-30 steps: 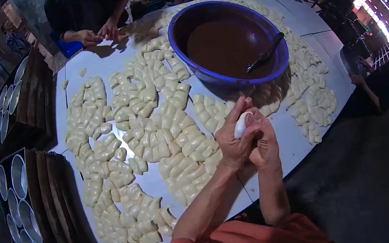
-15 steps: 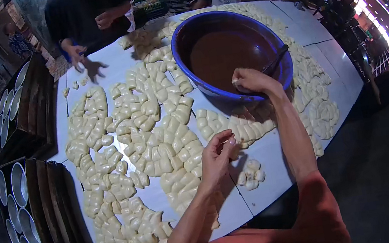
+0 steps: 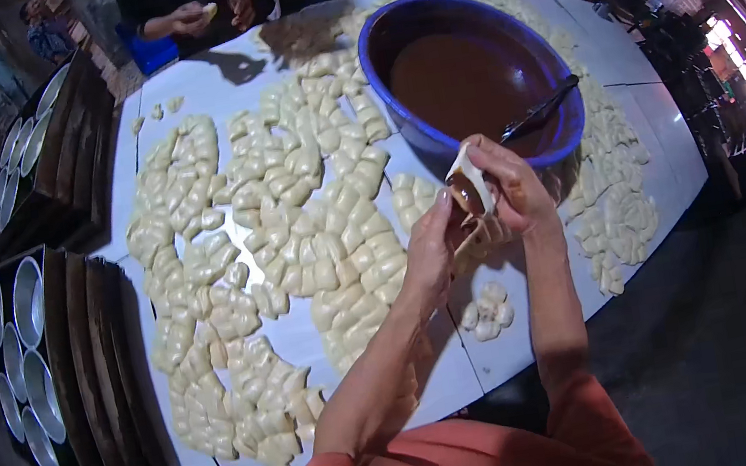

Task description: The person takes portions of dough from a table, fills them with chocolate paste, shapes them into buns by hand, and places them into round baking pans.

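My left hand [image 3: 435,239] and my right hand [image 3: 510,183] are together just in front of the blue bowl [image 3: 407,115], both closed round a flattened piece of pale dough [image 3: 469,164] with brown, glossy filling showing inside it. The bowl holds a brown paste [image 3: 447,82] and a dark-handled utensil [image 3: 529,115] leaning on its rim. Many joined pale dough pieces [image 3: 288,246] cover the white table [image 3: 503,329] to the left of, behind and right of the bowl. A small cluster of dough balls [image 3: 487,312] lies below my hands.
At the left stand two dark stacks [image 3: 104,370] with round metal pans [image 3: 30,304] on top. A co-worker's hands [image 3: 192,19] hold a small pale piece at the far edge, near a blue plastic object [image 3: 145,50]. Dark equipment [image 3: 663,45] stands at the right.
My right hand dipped into the bowl and has come back to meet my left round the dough, now showing brown filling. A dough cluster became visible. The co-worker's hands moved apart, then came closer again.
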The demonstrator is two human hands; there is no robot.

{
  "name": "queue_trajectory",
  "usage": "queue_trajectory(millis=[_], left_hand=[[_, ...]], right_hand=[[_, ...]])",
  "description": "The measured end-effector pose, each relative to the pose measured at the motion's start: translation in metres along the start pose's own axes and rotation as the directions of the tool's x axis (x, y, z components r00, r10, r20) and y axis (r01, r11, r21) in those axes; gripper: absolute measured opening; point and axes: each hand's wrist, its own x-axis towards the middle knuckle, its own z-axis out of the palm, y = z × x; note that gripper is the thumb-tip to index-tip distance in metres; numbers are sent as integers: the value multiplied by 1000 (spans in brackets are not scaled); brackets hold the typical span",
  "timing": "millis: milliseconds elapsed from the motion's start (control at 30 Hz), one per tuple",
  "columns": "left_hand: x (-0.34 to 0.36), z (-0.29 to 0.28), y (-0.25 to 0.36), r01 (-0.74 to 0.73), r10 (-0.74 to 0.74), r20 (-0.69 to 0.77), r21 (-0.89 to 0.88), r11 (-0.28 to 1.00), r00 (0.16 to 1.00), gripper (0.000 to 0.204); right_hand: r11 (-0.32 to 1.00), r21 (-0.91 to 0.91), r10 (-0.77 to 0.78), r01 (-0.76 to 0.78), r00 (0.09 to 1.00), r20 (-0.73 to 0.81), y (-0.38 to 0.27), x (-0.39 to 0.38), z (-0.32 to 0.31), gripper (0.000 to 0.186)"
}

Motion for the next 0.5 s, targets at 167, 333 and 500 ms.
queue_trajectory(millis=[167, 333, 500], left_hand=[[-30, -25, -3, 28, -37, -206, -47, 998, 978, 36], [-43, -50, 3, 8, 33, -415, 97, 995, 909, 31], [-53, -51, 9, 15, 64, -289, 261, 965, 955, 40]], right_hand=[[998, 52, 26, -30, 997, 74, 34, -36, 1, 17], [826, -524, -172, 208, 978, 117, 65, -65, 18, 59], [367, -840, -415, 399, 879, 236, 79, -73, 34, 55]])
